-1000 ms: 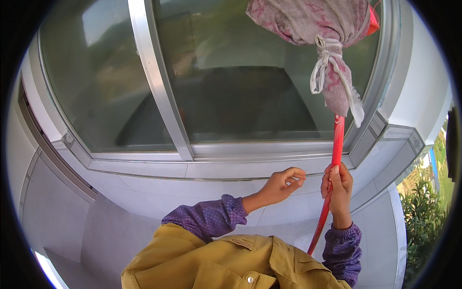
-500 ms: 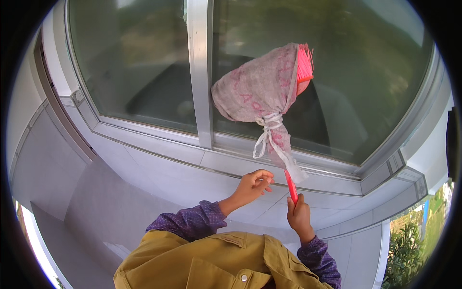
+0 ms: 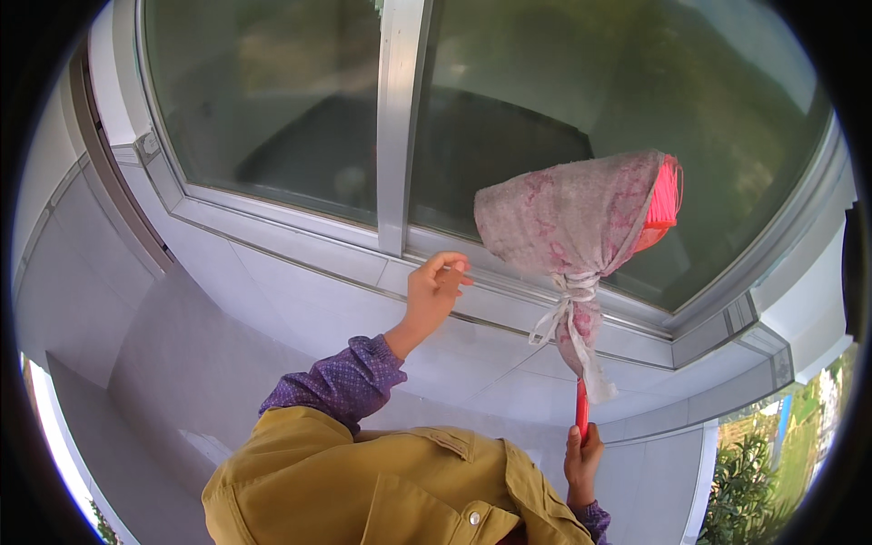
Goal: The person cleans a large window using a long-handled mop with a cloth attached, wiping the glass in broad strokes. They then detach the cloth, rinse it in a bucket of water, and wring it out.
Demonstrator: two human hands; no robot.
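My right hand [image 3: 583, 454] is closed around the red handle of a broom [image 3: 582, 404], low in front of me on the right. A greyish cloth with faded pink marks [image 3: 572, 213] wraps the broom's head. White string [image 3: 577, 289] ties it at the neck, and its loose ends hang down. Pink bristles [image 3: 666, 193] stick out on the right side of the cloth. The wrapped head is in front of the window pane; whether it touches the glass I cannot tell. My left hand [image 3: 438, 289] is raised by the window sill, empty, with its fingers loosely bent and apart.
A sliding window with a silver frame [image 3: 400, 118] spans the wall ahead. Beneath it runs a tiled ledge [image 3: 300, 265]. A wall corner [image 3: 772, 350] stands at the right, with green shrubs [image 3: 749, 481] beyond it. Dark panes reflect the surroundings.
The wrapped broom has moved down and to the right, with my right hand lower. My left hand has risen and shifted left, away from the handle.
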